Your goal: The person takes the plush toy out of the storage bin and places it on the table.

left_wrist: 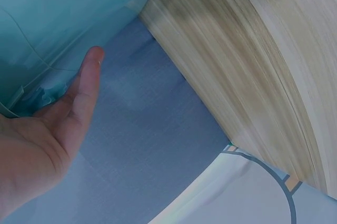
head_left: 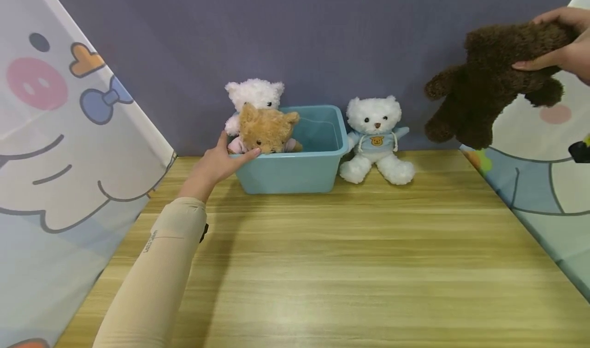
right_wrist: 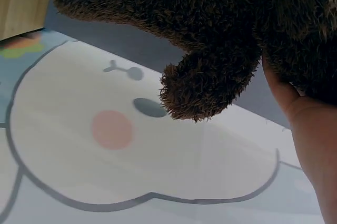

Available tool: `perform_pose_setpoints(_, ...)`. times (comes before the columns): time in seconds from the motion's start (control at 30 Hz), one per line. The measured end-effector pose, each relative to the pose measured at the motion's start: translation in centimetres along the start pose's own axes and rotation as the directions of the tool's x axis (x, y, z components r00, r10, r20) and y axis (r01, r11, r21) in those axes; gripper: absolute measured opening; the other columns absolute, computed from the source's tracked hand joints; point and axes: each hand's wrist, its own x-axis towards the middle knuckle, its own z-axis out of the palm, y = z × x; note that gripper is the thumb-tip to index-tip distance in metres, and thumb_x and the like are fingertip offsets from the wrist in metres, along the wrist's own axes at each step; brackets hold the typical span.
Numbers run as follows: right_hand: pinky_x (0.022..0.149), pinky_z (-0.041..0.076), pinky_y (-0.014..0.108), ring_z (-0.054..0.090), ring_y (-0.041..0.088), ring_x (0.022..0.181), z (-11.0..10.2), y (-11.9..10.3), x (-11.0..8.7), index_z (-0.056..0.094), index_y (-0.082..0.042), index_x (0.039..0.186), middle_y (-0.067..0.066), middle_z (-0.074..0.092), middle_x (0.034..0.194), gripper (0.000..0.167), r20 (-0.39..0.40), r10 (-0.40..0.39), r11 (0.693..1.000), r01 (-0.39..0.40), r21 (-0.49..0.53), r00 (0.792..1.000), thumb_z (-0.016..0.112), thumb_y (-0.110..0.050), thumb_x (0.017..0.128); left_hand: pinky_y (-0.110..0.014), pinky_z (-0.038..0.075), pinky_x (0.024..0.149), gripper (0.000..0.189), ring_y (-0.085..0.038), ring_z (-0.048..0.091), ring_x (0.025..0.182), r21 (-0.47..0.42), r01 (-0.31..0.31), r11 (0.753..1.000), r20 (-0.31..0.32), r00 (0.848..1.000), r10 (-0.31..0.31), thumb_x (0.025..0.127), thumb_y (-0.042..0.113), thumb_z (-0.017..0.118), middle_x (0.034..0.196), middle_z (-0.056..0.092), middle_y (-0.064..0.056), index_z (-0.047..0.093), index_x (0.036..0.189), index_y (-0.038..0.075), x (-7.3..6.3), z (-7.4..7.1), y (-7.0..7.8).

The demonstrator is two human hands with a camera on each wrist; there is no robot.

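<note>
A light blue plastic bin [head_left: 290,175] stands at the back of the table. My left hand [head_left: 213,164] grips its near left corner, thumb over the front rim and the other fingers along the left side. Inside the bin's left half sit a tan teddy bear [head_left: 268,128] and, behind it, a white teddy bear [head_left: 255,95]. Off to the upper right, my right hand [head_left: 573,48] holds a dark brown teddy bear [head_left: 495,71] up in the air, head end in the hand and legs toward the lower left. Its face is hidden.
Against the bin's right side sits another white teddy bear [head_left: 375,142] in a blue hoodie. A grey cloth wall [head_left: 322,35] rises behind the wooden table [head_left: 345,266]. Cartoon-printed cloths flank it left and right.
</note>
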Motion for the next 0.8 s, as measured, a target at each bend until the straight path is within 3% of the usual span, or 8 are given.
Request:
perform_pose_setpoints(0.03,0.123,0.045,0.049,0.033,0.026,0.159,0.0,0.4,0.0,0.047,-0.048,0.138,-0.010,0.045,0.157,0.067,0.008,0.028,1.000,-0.028,0.010,1.000,0.039,0.010,0.105,-0.077,0.036,0.116,0.148,-0.060,0.026,0.156,-0.002,0.001,1.000,0.003,1.000,-0.001,0.064,0.113,0.036,0.176,0.013,-0.031,-0.031,0.164,0.029,0.0,0.0,0.0)
perform_pose_setpoints(0.13,0.126,0.022,0.075,-0.003,0.047,0.166,1.0,1.1,-0.7,0.033,-0.052,0.151,-0.002,0.009,0.182,0.069,-0.047,0.011,0.960,-0.023,-0.280,0.999,0.037,0.002,0.109,-0.077,0.035,0.117,0.147,-0.060,0.023,0.157,-0.004,-0.001,1.000,0.002,1.000,0.001,0.064,0.113,0.037,0.175,0.013,-0.031,-0.031,0.164,0.028,0.0,0.0,-0.1)
perform_pose_setpoints(0.17,0.124,0.010,0.081,-0.003,0.058,0.161,1.4,1.3,-1.0,0.025,-0.048,0.159,0.000,-0.005,0.183,0.070,-0.075,-0.033,0.904,-0.003,-0.428,0.997,0.037,0.001,0.109,-0.078,0.035,0.117,0.147,-0.060,0.022,0.158,-0.004,-0.002,1.000,0.000,1.000,0.002,0.065,0.113,0.037,0.176,0.014,-0.031,-0.031,0.165,0.028,0.0,-0.1,-0.2)
perform_pose_setpoints(0.33,0.118,0.015,0.085,-0.003,0.062,0.159,2.8,2.2,-1.5,0.012,-0.016,0.173,0.023,-0.010,0.179,0.077,-0.037,-0.029,0.852,0.005,-0.524,0.999,0.044,0.005,0.106,-0.078,0.033,0.118,0.147,-0.060,0.021,0.158,-0.004,0.004,1.000,-0.004,1.000,-0.004,0.065,0.112,0.036,0.176,0.013,-0.031,-0.030,0.165,0.028,-0.1,-0.2,-0.4)
perform_pose_setpoints(0.5,0.116,0.014,0.086,-0.006,0.059,0.160,3.7,3.9,-1.9,0.018,-0.010,0.172,0.024,-0.006,0.179,0.081,0.018,-0.039,0.835,0.042,-0.549,0.999,0.060,-0.004,0.104,-0.079,0.032,0.117,0.146,-0.061,0.019,0.158,0.005,0.004,1.000,-0.003,1.000,-0.004,0.066,0.112,0.036,0.176,0.013,-0.032,-0.031,0.164,0.027,-0.1,-0.3,-0.7)
perform_pose_setpoints(0.57,0.104,0.040,0.077,0.043,0.056,0.144,3.8,4.7,-2.0,0.017,-0.011,0.173,0.024,-0.009,0.178,0.080,0.048,-0.026,0.824,0.049,-0.564,0.998,0.061,-0.008,0.106,-0.079,0.032,0.117,0.146,-0.061,0.019,0.158,0.002,0.006,1.000,-0.002,1.000,-0.006,0.066,0.112,0.036,0.176,0.012,-0.031,-0.031,0.164,0.028,0.0,-0.3,-0.8)
perform_pose_setpoints(0.73,0.078,0.040,0.066,0.045,0.056,0.139,4.4,5.6,-2.0,0.014,-0.010,0.173,0.023,-0.015,0.178,0.084,0.097,0.027,0.826,0.032,-0.563,0.995,0.063,-0.009,0.105,-0.080,0.032,0.117,0.146,-0.060,0.021,0.158,-0.010,0.012,1.000,-0.001,1.000,-0.012,0.064,0.113,0.036,0.177,0.009,-0.029,-0.031,0.164,0.031,0.0,-0.3,-0.8)
perform_pose_setpoints(0.8,0.100,0.035,0.080,-0.006,0.059,0.160,4.7,5.8,-2.0,0.014,-0.009,0.173,0.022,-0.017,0.178,0.087,0.112,0.044,0.842,0.023,-0.539,0.993,0.067,-0.009,0.104,-0.080,0.032,0.117,0.146,-0.060,0.020,0.158,-0.014,0.012,1.000,-0.004,1.000,-0.012,0.064,0.113,0.036,0.177,0.009,-0.029,-0.031,0.164,0.031,0.0,-0.3,-0.8)
